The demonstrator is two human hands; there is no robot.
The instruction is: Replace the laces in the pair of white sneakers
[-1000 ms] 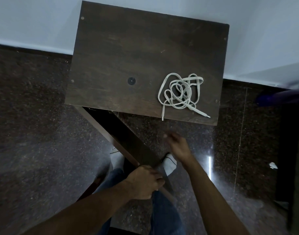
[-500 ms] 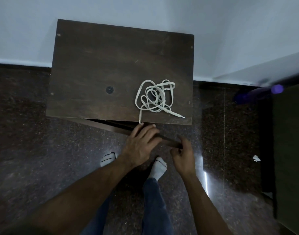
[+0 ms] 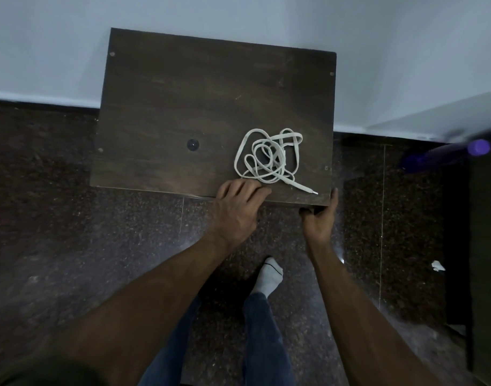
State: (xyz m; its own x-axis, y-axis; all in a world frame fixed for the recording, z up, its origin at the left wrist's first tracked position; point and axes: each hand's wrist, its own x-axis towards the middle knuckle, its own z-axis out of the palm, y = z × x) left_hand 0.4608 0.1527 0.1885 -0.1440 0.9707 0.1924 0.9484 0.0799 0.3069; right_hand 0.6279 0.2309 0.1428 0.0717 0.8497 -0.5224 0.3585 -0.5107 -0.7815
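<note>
A tangle of white laces (image 3: 284,157) lies on the front right part of a dark wooden table top (image 3: 183,101). My left hand (image 3: 237,211) rests flat on the table's front edge, its fingertips just short of the laces, holding nothing. My right hand (image 3: 319,221) grips the front right corner of the table, thumb up along the side and fingers curled under the edge. No sneakers are in view.
The table stands against a pale wall on a dark speckled floor. A small black round stud (image 3: 193,144) sits on the top. My socked foot (image 3: 268,277) is below the hands. At right are dark furniture (image 3: 486,246), a purple object (image 3: 478,147) and a white scrap (image 3: 437,265).
A dark panel that stuck out under the table top has swung in out of sight. Both hands have risen from it to the table's front edge.
</note>
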